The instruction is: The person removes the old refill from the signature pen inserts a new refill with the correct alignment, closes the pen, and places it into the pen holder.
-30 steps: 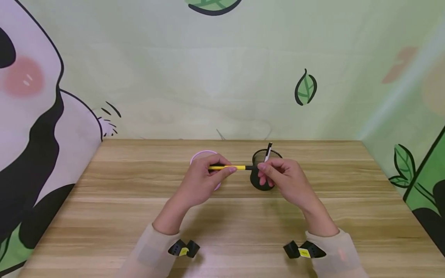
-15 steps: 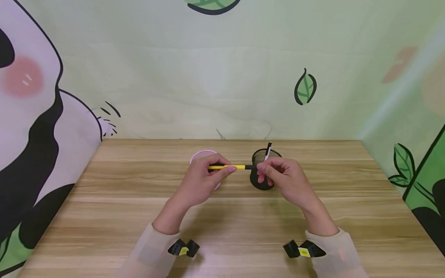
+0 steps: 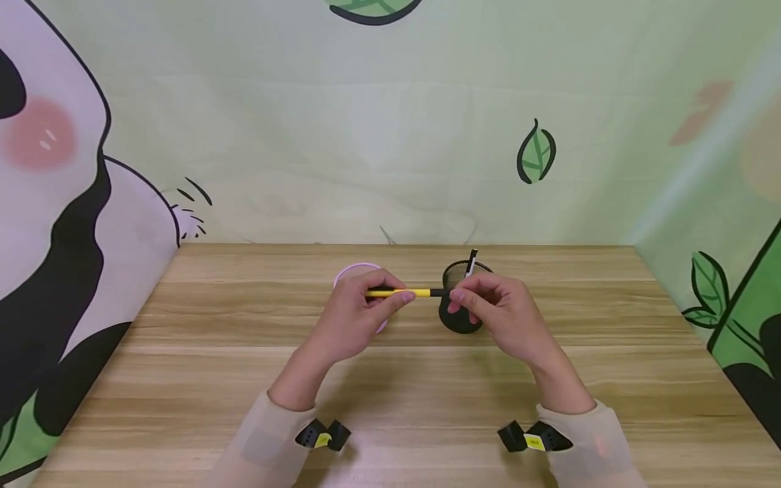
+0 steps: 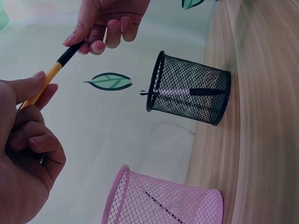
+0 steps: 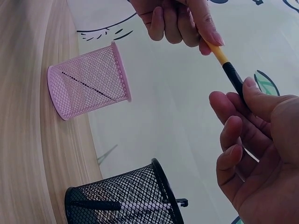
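A yellow pen (image 3: 421,293) with a black end is held level above the table, spanning both hands. My left hand (image 3: 350,315) pinches its yellow barrel between thumb and fingers. At the other end, the thumb and fingertips of my right hand (image 3: 503,312) pinch the black part (image 5: 233,77). Behind the right hand stands a black mesh pen holder (image 4: 187,77) with a white and black pen (image 4: 175,92) inside. A pink mesh pen holder (image 5: 88,81) stands behind the left hand, mostly hidden by it in the head view.
Both holders stand upright near the back of the wooden table (image 3: 390,413). A cloth backdrop (image 3: 366,135) with leaves and a panda hangs behind the table. Each wrist carries a small black camera.
The lower fingers of the right hand have shifted slightly. Both hands keep their hold on the yellow pen, which stays almost in place.
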